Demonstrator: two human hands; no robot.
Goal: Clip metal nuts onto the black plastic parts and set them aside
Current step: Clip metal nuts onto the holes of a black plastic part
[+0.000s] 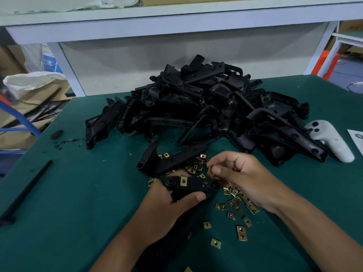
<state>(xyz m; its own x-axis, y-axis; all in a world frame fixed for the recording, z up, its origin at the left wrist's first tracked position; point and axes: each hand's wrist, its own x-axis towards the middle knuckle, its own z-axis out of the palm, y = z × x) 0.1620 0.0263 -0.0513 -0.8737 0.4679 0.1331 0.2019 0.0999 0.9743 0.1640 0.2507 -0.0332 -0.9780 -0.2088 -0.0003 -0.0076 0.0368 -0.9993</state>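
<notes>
Down on the dark green felt-covered table (78,193), the left hand (167,209) grips a flat black plastic bracket (196,185) from below, thumb curled over its near edge, with one square brass-coloured metal clip nut (183,181) already seated on its upper face. Just beside the bracket's right end, the right hand (241,177) pinches another small brass clip nut (209,169) between thumb and forefinger, the other fingers curled. Loose brass clip nuts (237,203) lie scattered under and near both hands. Behind them a large heap of black plastic parts (206,107) is piled mid-table, and a white game-style controller (332,140) lies touching its right side. A long black rod (27,189) rests at the table's left edge.
</notes>
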